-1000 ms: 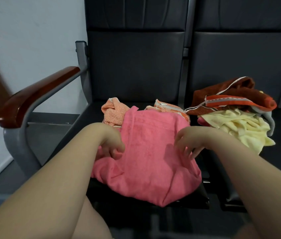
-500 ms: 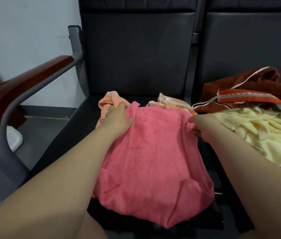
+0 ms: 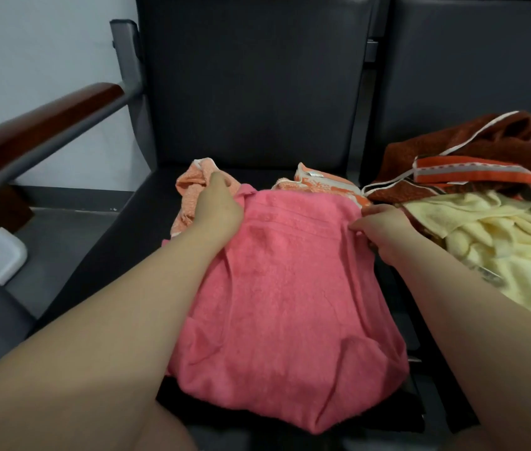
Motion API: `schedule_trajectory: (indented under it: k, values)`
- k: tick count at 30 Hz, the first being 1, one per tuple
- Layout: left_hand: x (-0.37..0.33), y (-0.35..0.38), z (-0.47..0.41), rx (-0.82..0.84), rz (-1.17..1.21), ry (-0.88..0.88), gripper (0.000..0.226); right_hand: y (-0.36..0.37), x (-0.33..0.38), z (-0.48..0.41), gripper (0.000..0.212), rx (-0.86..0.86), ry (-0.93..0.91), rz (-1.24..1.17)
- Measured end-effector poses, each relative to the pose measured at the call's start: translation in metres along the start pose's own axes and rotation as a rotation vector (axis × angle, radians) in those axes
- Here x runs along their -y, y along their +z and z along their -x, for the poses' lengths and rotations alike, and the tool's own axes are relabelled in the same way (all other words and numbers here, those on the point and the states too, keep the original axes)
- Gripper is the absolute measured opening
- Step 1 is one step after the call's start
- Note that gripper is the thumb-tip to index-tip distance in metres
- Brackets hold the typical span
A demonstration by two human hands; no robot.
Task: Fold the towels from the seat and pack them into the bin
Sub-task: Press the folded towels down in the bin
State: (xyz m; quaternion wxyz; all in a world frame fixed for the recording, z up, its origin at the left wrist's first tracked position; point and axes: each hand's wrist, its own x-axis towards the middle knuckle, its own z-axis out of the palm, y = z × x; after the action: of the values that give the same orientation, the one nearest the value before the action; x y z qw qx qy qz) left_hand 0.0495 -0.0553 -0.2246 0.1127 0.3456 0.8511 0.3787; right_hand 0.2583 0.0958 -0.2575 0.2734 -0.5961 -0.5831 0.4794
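Note:
A pink towel (image 3: 287,301) lies spread over the front of the dark seat (image 3: 134,216), its near edge hanging over the seat's front. My left hand (image 3: 217,211) grips its far left corner. My right hand (image 3: 384,227) pinches its far right corner. A light orange towel (image 3: 192,187) lies crumpled behind the left hand. An orange patterned towel (image 3: 322,185) peeks out behind the pink one. No bin is in view.
On the neighbouring seat at the right lie a pale yellow towel (image 3: 492,236) and a brown towel with orange and white stripes (image 3: 472,154). A wooden armrest on a grey metal frame (image 3: 39,125) stands at the left, with a white wall behind.
Both hands moved from the towel's middle up to its far corners and took hold of them. The pink towel now lies flatter and wider across the seat.

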Motion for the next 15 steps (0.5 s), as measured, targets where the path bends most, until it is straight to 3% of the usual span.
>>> schedule_trajectory:
  k: [3, 5, 7, 10, 11, 15]
  values:
    - [-0.005, -0.012, -0.007, 0.018, 0.175, -0.285, 0.031, 0.005, -0.002, 0.003, 0.021, -0.078, -0.048, 0.155]
    - [-0.013, -0.023, -0.002, 0.093, 0.308, -0.404, 0.034, 0.004, -0.004, 0.003, 0.027, -0.111, -0.030, 0.319]
    - [-0.012, -0.029, 0.002, 0.208, 0.405, -0.402, 0.046, 0.004, -0.002, 0.008, 0.038, -0.135, -0.038, 0.424]
    - [0.001, -0.028, 0.002, 0.277, 0.265, -0.257, 0.050, 0.001, 0.002, 0.013, 0.026, -0.169, -0.122, 0.303]
    - [0.004, -0.028, 0.003, 0.265, 0.231, -0.232, 0.044, 0.000, 0.003, 0.016, 0.030, -0.135, -0.144, 0.271]
    - [-0.003, -0.039, 0.012, 0.150, 0.341, -0.173, 0.024, 0.002, 0.006, 0.031, 0.079, 0.078, -0.117, 0.312]
